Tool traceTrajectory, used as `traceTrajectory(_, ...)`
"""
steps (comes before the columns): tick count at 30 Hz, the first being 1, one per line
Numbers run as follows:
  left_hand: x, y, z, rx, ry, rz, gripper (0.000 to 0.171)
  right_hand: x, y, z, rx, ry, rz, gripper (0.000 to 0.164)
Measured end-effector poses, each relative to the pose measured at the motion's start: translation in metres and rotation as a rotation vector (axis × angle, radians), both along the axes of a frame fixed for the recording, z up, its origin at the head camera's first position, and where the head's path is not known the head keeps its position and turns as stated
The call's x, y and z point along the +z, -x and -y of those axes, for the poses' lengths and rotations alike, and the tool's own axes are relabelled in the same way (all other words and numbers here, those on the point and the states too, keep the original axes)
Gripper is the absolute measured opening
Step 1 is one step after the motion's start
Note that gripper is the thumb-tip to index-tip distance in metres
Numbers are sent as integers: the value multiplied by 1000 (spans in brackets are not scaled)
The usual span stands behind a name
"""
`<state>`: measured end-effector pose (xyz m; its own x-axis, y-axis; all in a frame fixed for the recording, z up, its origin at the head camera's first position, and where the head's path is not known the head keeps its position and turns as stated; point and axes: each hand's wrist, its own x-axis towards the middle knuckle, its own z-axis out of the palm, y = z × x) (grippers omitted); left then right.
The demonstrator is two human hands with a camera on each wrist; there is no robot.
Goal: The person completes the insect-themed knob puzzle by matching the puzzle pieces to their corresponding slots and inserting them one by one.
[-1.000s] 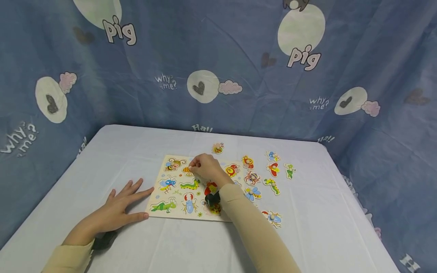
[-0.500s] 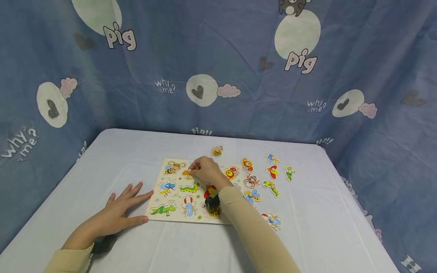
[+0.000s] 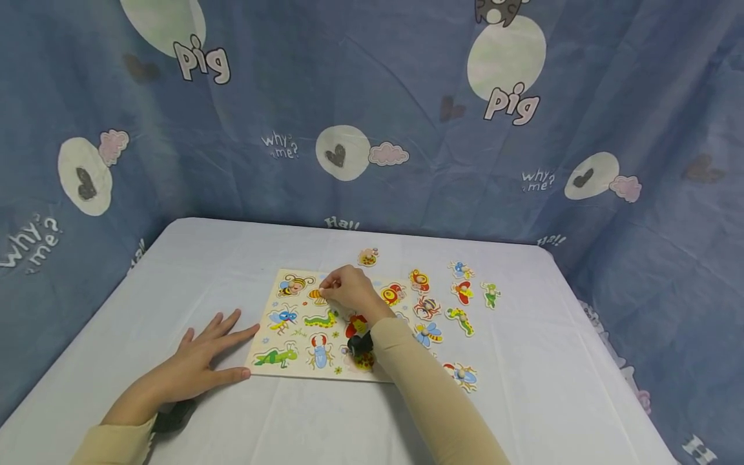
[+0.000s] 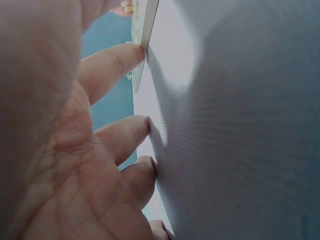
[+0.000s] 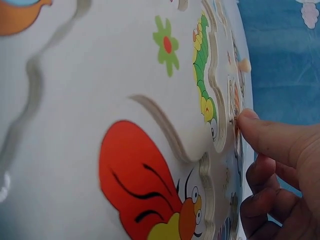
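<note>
A wooden insect puzzle board (image 3: 298, 372) lies on the white table. My right hand (image 3: 353, 290) is over its back row, thumb and fingertips pinching an orange-striped insect puzzle piece (image 3: 316, 296). In the right wrist view the thumb meets that piece at the board's surface; its knob is hidden. Nearby is a bee piece (image 3: 292, 285), its knob (image 5: 245, 65) standing out. My left hand (image 3: 197, 363) rests on the table with fingers spread, index finger (image 4: 117, 65) and thumb touching the board's left side. A printed caterpillar recess (image 5: 202, 70) and a red ladybird-like picture (image 5: 137, 170) show close up.
Several loose knobbed insect pieces lie right of the board, among them a spider (image 3: 427, 307), a caterpillar (image 3: 461, 321), a dragonfly (image 3: 428, 333) and a stag beetle (image 3: 462, 374). One yellow spotted piece (image 3: 368, 257) lies behind it. A blue printed curtain (image 3: 244, 174) hangs behind the table.
The head view has tilted slightly. My right hand stays at the orange-striped piece with hardly any movement, and my left hand keeps its place beside the board.
</note>
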<state>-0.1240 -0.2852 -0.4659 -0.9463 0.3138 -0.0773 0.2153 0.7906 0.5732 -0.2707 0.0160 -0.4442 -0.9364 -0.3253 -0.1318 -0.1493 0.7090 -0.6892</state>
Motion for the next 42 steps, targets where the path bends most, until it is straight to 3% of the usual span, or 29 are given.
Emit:
traceTrajectory(19,0,1,-1,-7,6,-1,84,4,1,-20,26,91,25,15)
traceTrajectory(27,1,1,-1,-12,7,-1,84,10,0,-39,56,105,-8,21)
traceTrajectory(42,1,1,0,-7,12,12,85,9,2,-74,-12,122,-23,23)
